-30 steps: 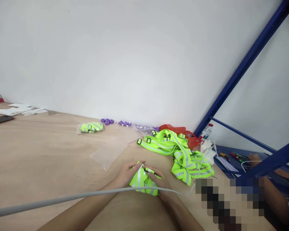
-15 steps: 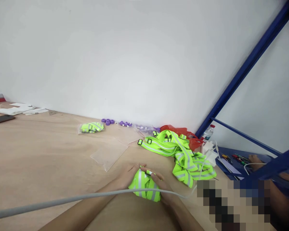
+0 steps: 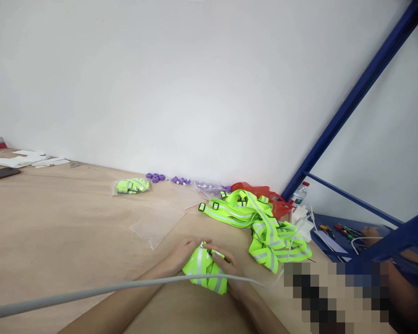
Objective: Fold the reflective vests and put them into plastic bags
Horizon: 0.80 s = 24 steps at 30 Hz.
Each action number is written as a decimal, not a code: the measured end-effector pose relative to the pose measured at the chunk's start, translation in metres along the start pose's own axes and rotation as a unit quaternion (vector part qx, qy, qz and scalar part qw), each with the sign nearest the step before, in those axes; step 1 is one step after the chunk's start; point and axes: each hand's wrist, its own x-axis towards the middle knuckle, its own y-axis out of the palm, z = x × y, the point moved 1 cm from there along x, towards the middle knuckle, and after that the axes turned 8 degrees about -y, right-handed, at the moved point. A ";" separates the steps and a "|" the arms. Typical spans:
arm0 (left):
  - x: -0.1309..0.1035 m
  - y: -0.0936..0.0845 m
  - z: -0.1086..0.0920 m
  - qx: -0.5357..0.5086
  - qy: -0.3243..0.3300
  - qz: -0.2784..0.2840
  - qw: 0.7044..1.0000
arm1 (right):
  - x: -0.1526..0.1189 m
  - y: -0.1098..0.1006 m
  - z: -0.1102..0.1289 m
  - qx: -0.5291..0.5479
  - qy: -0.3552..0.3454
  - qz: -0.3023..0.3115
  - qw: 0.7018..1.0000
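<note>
A folded bundle of neon-yellow strap with silver stripes point(image 3: 202, 269) is held between my two hands near the front middle. My left hand point(image 3: 181, 254) grips its left side, fingers curled over the top edge. On the right side, my right hand point(image 3: 230, 268) presses its fingers against the bundle. A loose heap of the same straps with black buckles point(image 3: 264, 222) lies to the right. Farther left, a clear bag with a packed strap inside point(image 3: 132, 186) rests on the table. An empty-looking flat clear bag point(image 3: 156, 227) lies just beyond my left hand.
A grey cable point(image 3: 90, 293) crosses in front of my forearms. Purple rolls point(image 3: 155, 177) and a red bag point(image 3: 254, 189) lie along the wall. A bottle point(image 3: 300, 193) and blue frame point(image 3: 351, 104) stand right. Another person's hand point(image 3: 371, 233) shows at the right.
The bundle has shifted slightly left and tilted between my hands. My right hand's fingers have moved left over its upper right part.
</note>
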 end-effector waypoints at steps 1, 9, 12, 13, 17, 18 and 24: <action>-0.002 -0.001 -0.002 -0.009 0.002 -0.001 1.000 | -0.001 0.000 0.002 -0.010 -0.004 0.010 1.000; -0.014 -0.006 -0.011 -0.064 0.011 0.030 0.997 | -0.009 0.004 0.022 -0.079 -0.018 0.074 0.994; -0.012 -0.006 -0.010 -0.088 0.005 0.041 0.995 | -0.009 0.006 0.020 -0.080 -0.012 0.074 0.994; -0.011 -0.006 -0.009 -0.096 0.001 0.043 0.995 | -0.008 0.006 0.018 -0.077 -0.006 0.069 0.995; -0.007 -0.006 -0.003 -0.120 -0.021 0.030 0.992 | -0.004 0.005 0.008 -0.056 0.014 0.040 0.998; -0.006 -0.006 -0.002 -0.124 -0.025 0.024 0.992 | -0.004 0.004 0.006 -0.048 0.020 0.033 0.998; -0.006 -0.012 -0.010 -0.113 -0.022 -0.042 0.992 | -0.003 0.004 0.003 0.069 0.052 -0.003 0.996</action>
